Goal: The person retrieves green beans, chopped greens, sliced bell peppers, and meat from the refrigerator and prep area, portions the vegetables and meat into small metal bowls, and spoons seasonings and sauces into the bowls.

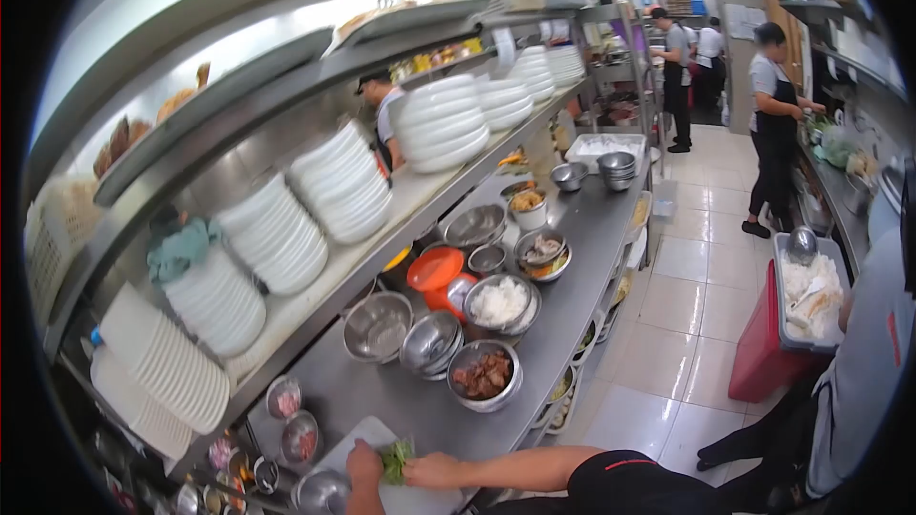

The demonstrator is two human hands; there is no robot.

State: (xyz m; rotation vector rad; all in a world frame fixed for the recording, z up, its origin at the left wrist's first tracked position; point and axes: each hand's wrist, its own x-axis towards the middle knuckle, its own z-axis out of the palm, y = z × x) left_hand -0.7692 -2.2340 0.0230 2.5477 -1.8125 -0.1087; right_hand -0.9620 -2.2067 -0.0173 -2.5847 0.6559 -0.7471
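Note:
Green leaves (396, 461) lie on a white cutting board (374, 431) at the bottom of the view. From the right, my right hand (434, 470) reaches in, its closed fingers pinching the leaves. My left hand (363, 463) rests on the board at the leaves' left side; its fingers are curled, and what they hold, if anything, is hidden. A metal bowl (322, 493) stands just left of my left hand. Beyond the board is a bowl of browned meat (484, 375).
White plates (339, 181) stand stacked on the shelf above the counter (592, 257). A bowl of rice (499, 302) and several metal bowls sit further along. At right, a person (873, 343) stands by a rice tub (811, 296); other people work further back.

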